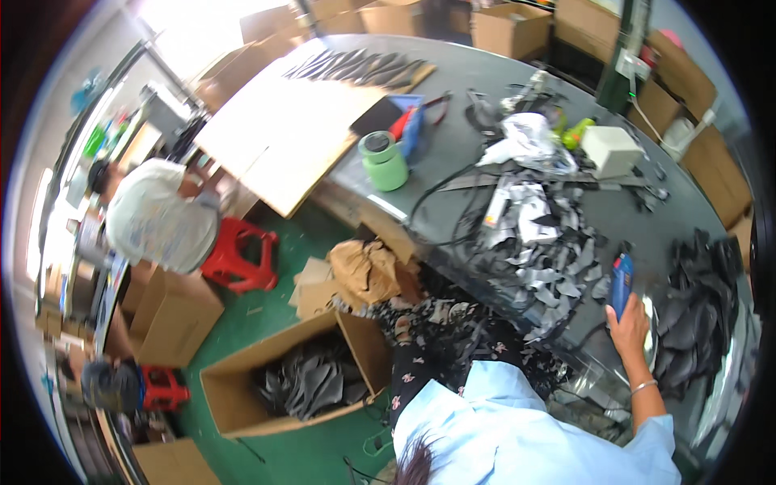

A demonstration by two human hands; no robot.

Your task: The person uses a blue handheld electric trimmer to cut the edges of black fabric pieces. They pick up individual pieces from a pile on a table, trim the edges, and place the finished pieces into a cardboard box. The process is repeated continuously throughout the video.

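My right hand [630, 326] grips the lower end of a blue hand-held tool [622, 284], which looks like a small power tool, above the grey table [453, 73]. A pile of dark, curved shaped pieces [702, 311] lies to the right of that hand. On its left is a heap of grey and black cut scraps [533, 234]. My left hand is not visible; the blue shirt [525, 428] and black patterned trousers fill the lower middle.
A green jar [383, 162], white block [612, 152] and black cable [440, 186] are on the table. An open cardboard box [242, 388] of dark pieces stands on the green floor. At left, a person [162, 214] sits on a red stool [242, 255].
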